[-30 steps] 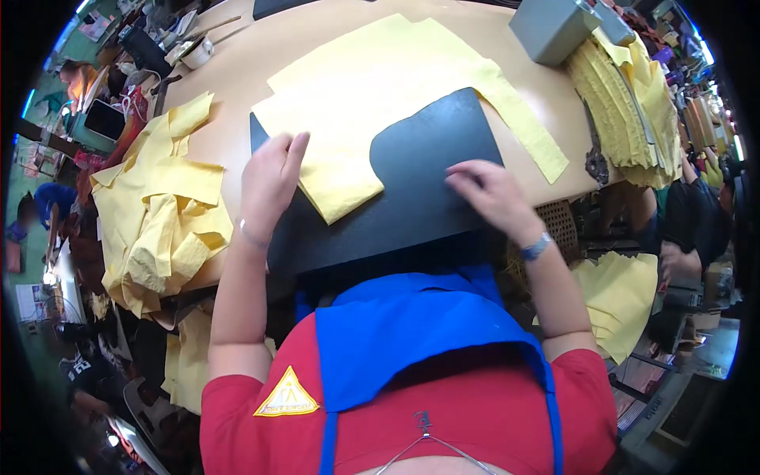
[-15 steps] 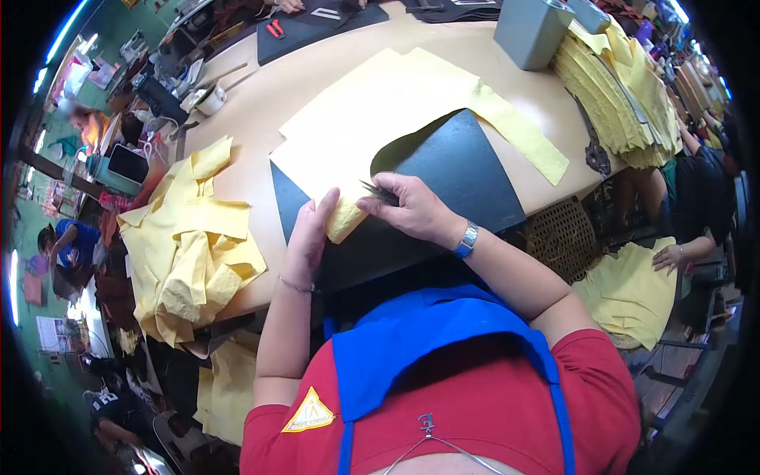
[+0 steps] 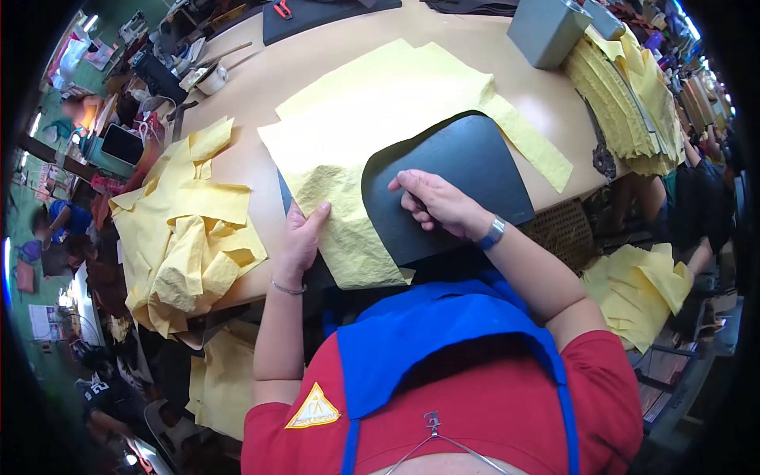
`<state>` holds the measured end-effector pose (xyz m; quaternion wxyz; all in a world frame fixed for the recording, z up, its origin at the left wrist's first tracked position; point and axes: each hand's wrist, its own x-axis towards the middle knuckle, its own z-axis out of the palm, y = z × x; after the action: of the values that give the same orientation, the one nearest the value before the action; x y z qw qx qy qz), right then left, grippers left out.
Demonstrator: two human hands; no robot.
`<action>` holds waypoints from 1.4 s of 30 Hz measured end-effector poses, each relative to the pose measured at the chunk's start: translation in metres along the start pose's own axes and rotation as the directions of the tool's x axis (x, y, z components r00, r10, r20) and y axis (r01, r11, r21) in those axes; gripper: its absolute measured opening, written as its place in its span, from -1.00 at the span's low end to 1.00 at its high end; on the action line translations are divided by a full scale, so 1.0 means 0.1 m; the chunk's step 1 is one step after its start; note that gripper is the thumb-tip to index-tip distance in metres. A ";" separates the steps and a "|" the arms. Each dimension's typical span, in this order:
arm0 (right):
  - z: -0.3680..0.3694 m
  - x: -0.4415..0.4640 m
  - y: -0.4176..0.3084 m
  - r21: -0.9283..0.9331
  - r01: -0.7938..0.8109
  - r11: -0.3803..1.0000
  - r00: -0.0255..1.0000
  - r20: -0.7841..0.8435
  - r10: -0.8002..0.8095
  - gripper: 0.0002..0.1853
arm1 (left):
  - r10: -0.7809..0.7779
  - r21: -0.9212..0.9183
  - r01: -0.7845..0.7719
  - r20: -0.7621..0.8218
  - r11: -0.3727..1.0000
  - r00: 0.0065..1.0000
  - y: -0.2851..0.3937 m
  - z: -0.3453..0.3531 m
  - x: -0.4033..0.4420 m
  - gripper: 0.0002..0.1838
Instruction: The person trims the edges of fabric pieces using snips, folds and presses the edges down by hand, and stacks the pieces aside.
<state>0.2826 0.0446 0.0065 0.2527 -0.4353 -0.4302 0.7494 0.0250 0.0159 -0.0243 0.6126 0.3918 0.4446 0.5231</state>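
Observation:
A large yellow sheet [image 3: 348, 119], crinkled toward its near end like leather or thick fabric, lies with a curved cut-out edge over a dark mat [image 3: 451, 178]. My left hand [image 3: 303, 241] grips its near left edge, thumb on top and fingers underneath. The near flap of the sheet lies unfolded and hangs to the mat's front edge. Above the bare part of the mat, to the right of the sheet, my right hand [image 3: 435, 202] is closed with curled fingers, apart from the sheet. Whatever sits inside those fingers is hidden.
Crumpled yellow pieces [image 3: 190, 237] are heaped at the table's left. At the back right stand a grey metal can [image 3: 546, 33] and a stack of yellow sheets [image 3: 613, 99]. A white pot [image 3: 211, 79] and red-handled tool [image 3: 283, 9] lie farther back. Other people work nearby.
The folded near end of the sheet has opened out flat toward me. My right hand moved right, away from the sheet; the dark pointed tool seen in it earlier no longer shows.

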 end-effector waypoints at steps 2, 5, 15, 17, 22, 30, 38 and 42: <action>0.00 0.13 -0.02 0.085 -0.049 0.995 0.999 0.009 0.048 -0.55 | 0.038 -0.007 -0.038 -0.010 0.999 0.999 0.02 0.04 -0.02 -0.49; 0.03 0.25 -0.10 0.189 -0.127 0.974 0.991 0.069 0.116 -0.56 | 0.057 -0.019 -0.057 -0.004 0.998 0.998 0.03 0.03 -0.02 -0.49; 0.05 0.44 -0.14 0.293 -0.166 0.942 0.986 0.083 0.148 -0.59 | 0.066 -0.076 -0.064 0.016 0.995 0.998 -0.05 -0.03 0.00 -0.53; 0.02 0.45 -0.11 0.302 -0.158 0.940 0.986 0.101 0.133 -0.60 | 0.052 -0.077 -0.051 0.006 0.996 0.999 -0.06 -0.03 0.00 -0.54; 0.02 0.36 -0.13 0.305 -0.173 0.937 0.983 0.116 0.143 -0.63 | 0.069 -0.066 -0.071 -0.025 0.995 0.997 -0.01 0.02 -0.02 -0.54; 0.02 0.41 -0.10 0.275 -0.138 0.951 0.987 0.117 0.109 -0.62 | 0.071 -0.083 -0.071 -0.006 0.994 0.997 -0.03 -0.01 -0.01 -0.54; 0.03 0.41 -0.12 0.292 -0.162 0.943 0.984 0.116 0.134 -0.61 | 0.058 -0.084 -0.058 -0.007 0.995 0.998 -0.06 -0.03 0.01 -0.56; -0.02 0.36 -0.08 0.286 -0.134 0.949 0.986 0.136 0.098 -0.62 | 0.067 -0.080 -0.068 -0.018 0.994 0.998 -0.04 -0.01 -0.01 -0.54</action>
<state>0.2665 0.0762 -0.0023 0.2439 -0.3716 -0.3018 0.8434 0.0252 0.0148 -0.0282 0.6065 0.3773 0.4143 0.5641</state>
